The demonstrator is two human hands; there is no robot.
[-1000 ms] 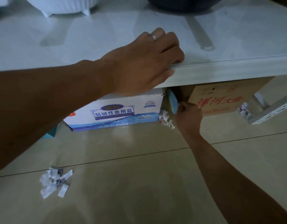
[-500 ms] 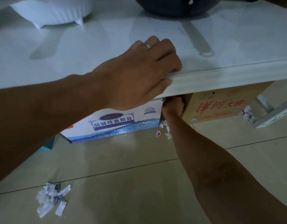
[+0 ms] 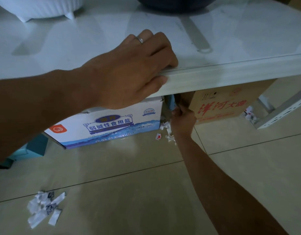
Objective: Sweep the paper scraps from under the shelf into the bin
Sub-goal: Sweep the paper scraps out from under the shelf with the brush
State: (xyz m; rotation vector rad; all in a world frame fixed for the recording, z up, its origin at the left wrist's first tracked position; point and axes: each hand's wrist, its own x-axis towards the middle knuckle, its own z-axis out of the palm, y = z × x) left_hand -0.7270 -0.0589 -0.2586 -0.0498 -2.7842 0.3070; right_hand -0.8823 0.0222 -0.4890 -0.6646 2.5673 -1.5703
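Left hand [image 3: 129,72] lies flat over the front edge of the shelf [image 3: 231,72], fingers on the top surface and thumb against the lip, gripping nothing else; the posture reads as a brace for the crouched reach below. Right hand [image 3: 182,116] reaches into the gap between the white-and-blue salt carton [image 3: 109,126] and the brown cardboard box [image 3: 222,107], fingers curled around a slim blue object [image 3: 171,103] standing in that gap. Its identity cannot be told; a dustpan or brush handle is a plausible guess, given the task.

Head view, task material: paper scraps lie in three groups on the tiled floor [image 3: 163,192]. One small cluster [image 3: 166,131] sits just beside the right wrist at the mouth of the gap. A second cluster [image 3: 249,114] lies under the shelf, between the brown box and a perforated metal leg [image 3: 282,112]. A third pile [image 3: 44,209], crumpled white strips with dark print, rests in the open, well apart from the shelf. No bin is in view.
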